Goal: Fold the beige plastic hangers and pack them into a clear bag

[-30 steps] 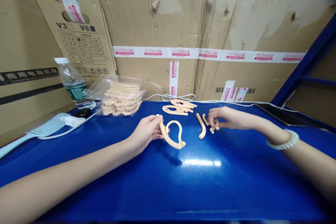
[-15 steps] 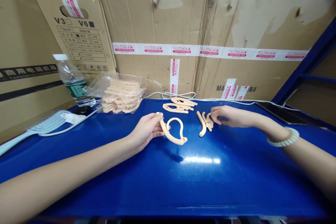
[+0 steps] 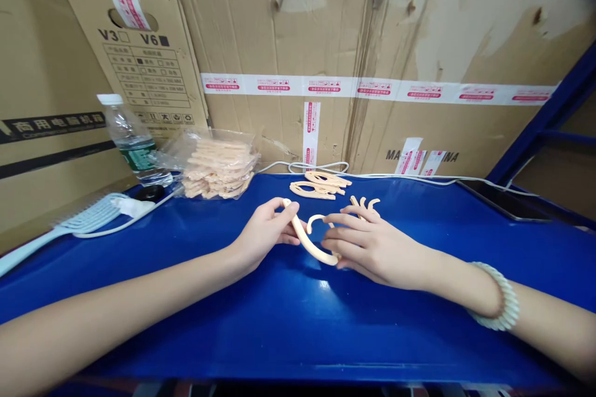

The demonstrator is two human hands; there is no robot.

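Observation:
My left hand [image 3: 267, 229] is closed on the upper end of a curved beige plastic arm of a folding clothes hanger [image 3: 307, 245], held above the blue table. The hanger's round hook shows behind the arm, partly covered by my right hand [image 3: 375, 248]. The fingers of that hand are bent around the hanger's lower end; whether a small part is pinched there is hidden. Loose beige hanger pieces [image 3: 372, 205] lie just behind my right hand, which covers some of them. Farther back, several folded beige hangers [image 3: 321, 186] rest on the table.
At the back left stands a clear bag of beige hanger parts [image 3: 216, 167], beside a water bottle [image 3: 135, 142]. A light blue hairbrush [image 3: 93, 217] lies at the left. A white cable [image 3: 395, 177] runs along the cardboard [image 3: 279, 124]; a dark tablet [image 3: 503, 200] lies at the right.
My right hand has moved left and nearer, from the loose pieces to the lower end of the hanger. My left hand keeps its hold and has shifted slightly right.

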